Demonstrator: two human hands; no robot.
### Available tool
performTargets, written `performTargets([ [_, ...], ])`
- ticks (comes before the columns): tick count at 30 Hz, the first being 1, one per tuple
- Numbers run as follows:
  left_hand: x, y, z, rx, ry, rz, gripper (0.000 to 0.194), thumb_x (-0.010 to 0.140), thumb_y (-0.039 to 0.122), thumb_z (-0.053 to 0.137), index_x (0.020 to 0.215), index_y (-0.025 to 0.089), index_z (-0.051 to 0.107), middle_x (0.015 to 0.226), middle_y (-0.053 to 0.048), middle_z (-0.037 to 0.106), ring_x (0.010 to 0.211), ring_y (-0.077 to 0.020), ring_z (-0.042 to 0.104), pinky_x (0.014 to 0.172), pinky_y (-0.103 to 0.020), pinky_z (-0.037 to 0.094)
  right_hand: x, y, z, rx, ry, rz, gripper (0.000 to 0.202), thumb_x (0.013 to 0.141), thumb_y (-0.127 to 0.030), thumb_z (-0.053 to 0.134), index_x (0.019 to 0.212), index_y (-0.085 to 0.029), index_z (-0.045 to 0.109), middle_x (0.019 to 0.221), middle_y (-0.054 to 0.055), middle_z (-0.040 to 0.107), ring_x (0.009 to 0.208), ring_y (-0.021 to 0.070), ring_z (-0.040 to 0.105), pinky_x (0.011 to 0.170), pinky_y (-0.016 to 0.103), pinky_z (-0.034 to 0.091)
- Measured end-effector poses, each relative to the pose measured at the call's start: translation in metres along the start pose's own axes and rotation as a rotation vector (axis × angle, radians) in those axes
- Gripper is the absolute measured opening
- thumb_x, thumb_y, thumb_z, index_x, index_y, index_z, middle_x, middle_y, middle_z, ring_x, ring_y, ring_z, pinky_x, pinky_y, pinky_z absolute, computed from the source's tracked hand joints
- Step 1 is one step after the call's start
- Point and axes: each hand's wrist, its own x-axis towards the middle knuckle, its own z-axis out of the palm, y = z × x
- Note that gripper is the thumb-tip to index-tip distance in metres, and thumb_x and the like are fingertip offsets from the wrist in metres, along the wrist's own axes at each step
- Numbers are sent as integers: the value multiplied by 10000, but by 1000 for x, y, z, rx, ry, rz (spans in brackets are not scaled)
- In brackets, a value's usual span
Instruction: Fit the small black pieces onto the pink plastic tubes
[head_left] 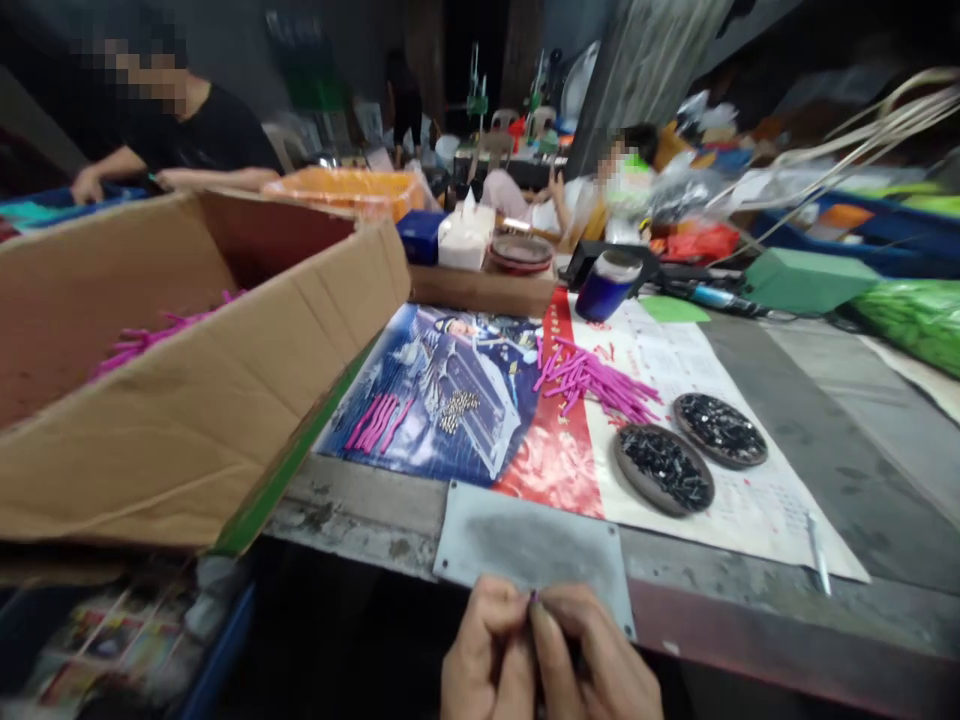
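My left hand (484,650) and my right hand (589,650) meet at the table's front edge, thumbs and fingers pinched together. Between the fingertips a tiny dark purple tip shows; the fingers cover the rest of that small piece. Just beyond them lies a grey metal plate (525,535) with holes in its corners. Two round dishes, a nearer one (666,470) and a farther one (720,430), hold small dark shiny parts. A pile of pink sticks (592,380) lies on the poster sheet, and several more pink sticks (379,422) are lined up beside small beige-and-black pieces (456,410).
A large cardboard box (187,420) with pink sticks inside stands at the left. Along the back are a tissue pack (465,237), a blue jar (607,285) and a green box (806,280). A white pen (819,555) lies at right. Other people sit farther back.
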Motion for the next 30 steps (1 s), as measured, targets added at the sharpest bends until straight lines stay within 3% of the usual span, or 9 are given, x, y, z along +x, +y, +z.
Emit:
performTargets([
  [3,-9,3,0,53,-6,28,164,982,287,562,879,207,661,847,-14,630,792,-157,618,770,-263,536,0,3,-14,-89,-150,-60,162,980,-201,550,826,-204,599,701,-2,657,579,116,632,578,207,487],
  [5,-14,2,0,44,-35,92,102,984,214,547,962,201,647,905,-21,628,836,-149,623,799,-263,533,-1,7,-18,-159,-177,-91,176,992,-185,541,822,-202,580,709,-4,649,586,111,615,589,213,464],
  [11,-21,-1,-2,19,-35,32,100,984,177,543,995,187,642,940,-38,601,874,-158,609,820,-289,524,-8,12,-14,-263,-241,-157,308,1025,-168,471,720,-213,474,603,-25,530,510,109,502,541,257,373],
  [16,-20,5,-2,-6,-56,87,97,975,167,549,998,188,641,915,-35,581,846,-158,593,784,-288,512,-5,9,-18,-111,-255,-63,279,1017,-158,472,745,-200,518,632,-36,533,506,88,492,529,247,355],
  [21,-19,11,-9,47,-88,137,142,970,149,541,1041,194,656,934,-39,576,852,-162,604,768,-283,517,-1,8,-23,138,-377,27,240,1008,-156,460,791,-199,553,732,-15,579,572,96,531,548,225,399],
  [30,-9,5,-16,106,-71,154,145,982,113,535,1012,212,637,962,-17,599,898,-130,614,831,-221,510,4,6,-10,20,-323,-41,139,990,-147,502,870,-188,557,788,32,618,707,146,602,651,250,486],
])
